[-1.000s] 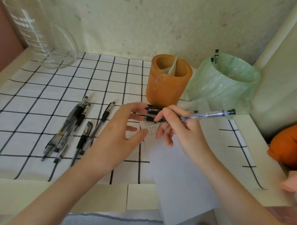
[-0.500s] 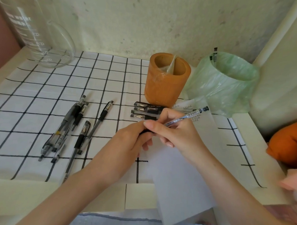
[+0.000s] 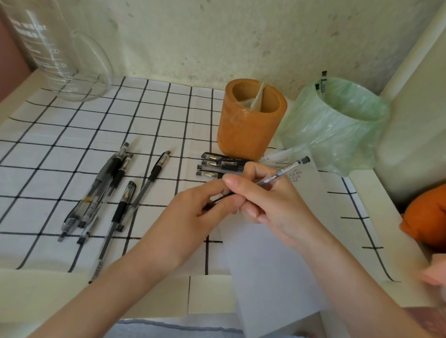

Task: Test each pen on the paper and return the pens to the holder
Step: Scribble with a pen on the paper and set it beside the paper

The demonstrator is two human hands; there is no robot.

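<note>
A clear pen (image 3: 285, 170) with blue print is held above the paper (image 3: 276, 268), slanted, its plugged rear end pointing towards the bin. The right hand (image 3: 274, 204) is curled round the barrel, and its grip is closed on the pen with the thumb laid across the top. The pen's dark front end is pinched by the left hand (image 3: 189, 218) between thumb and fingertips, so that grip too is fastened on the same pen.

The paper is laid on the checked cloth (image 3: 63, 162) that covers the surface, and its near edge hangs over the front. Small marks are seen at its far end, close to the orange holder (image 3: 252, 126). The holder stands upright at the back.

Just in front of the holder, three dark clipped pieces (image 3: 214, 166) are laid side by side; they may be caps alone, since their right ends are hidden by the hand.

A cluster of loose pens (image 3: 108, 187) is spread on the cloth to the left, well apart from the holder. A green-lined bin (image 3: 338, 128) stands to the right of the holder, and a glass beaker (image 3: 55, 54) is set in the far left corner.
</note>
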